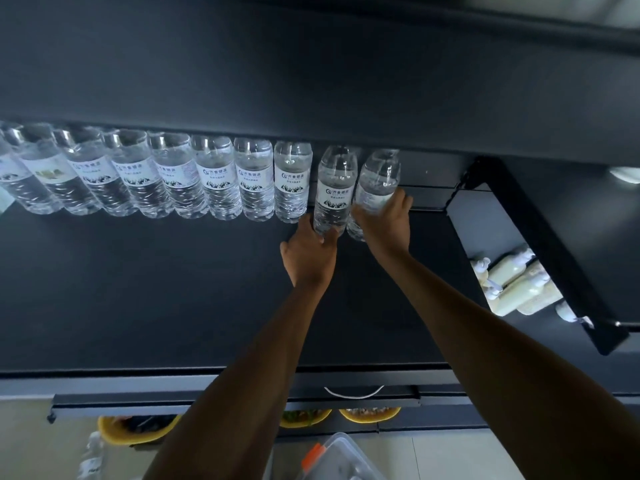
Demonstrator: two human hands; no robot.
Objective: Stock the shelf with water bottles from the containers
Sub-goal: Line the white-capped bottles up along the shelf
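Several clear water bottles with white labels stand in a row [221, 178] along the back of a dark shelf [173, 289]. At the right end of that row, my left hand [308, 251] grips the base of one water bottle [335, 188]. My right hand [386, 220] grips a second water bottle [377, 183] just to its right. Both bottles stand upright and close together, in line with the others. Their caps are hidden under the shelf above.
A dark shelf board [311, 81] overhangs the bottles. Cream pump bottles [512, 285] stand on a shelf to the right behind a dark upright. Below, yellow bowls [369, 414] sit on a lower shelf, and a clear container with an orange clip [332, 459] stands on the floor.
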